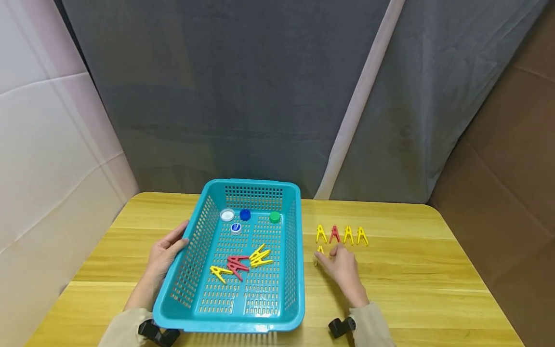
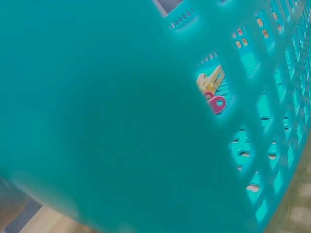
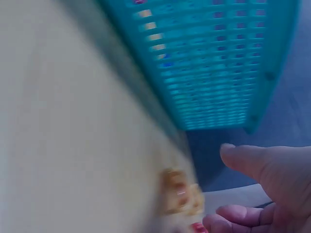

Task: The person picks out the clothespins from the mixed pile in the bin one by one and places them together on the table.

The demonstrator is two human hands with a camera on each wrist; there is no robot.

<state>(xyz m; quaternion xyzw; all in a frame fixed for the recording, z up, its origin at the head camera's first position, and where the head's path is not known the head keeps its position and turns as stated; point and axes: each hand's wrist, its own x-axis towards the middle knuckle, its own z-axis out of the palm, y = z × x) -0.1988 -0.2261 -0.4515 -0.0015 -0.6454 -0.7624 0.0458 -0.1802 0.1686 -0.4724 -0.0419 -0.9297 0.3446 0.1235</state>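
Observation:
A turquoise plastic basket stands in the middle, overlapping much of the table in the head view. My left hand grips its left rim, thumb at the edge. Inside lie yellow clothespins and red clothespins. To the right of the basket, my right hand is over a yellow clothespin, partly hiding it. Thumb and fingers of that hand stand apart in the right wrist view. Just beyond is a row of yellow clothespins with one red clothespin.
A white cap, a blue cap, a blue-and-white cap and a green cap lie toward the basket's far end. The wooden table ends at a grey curtain behind.

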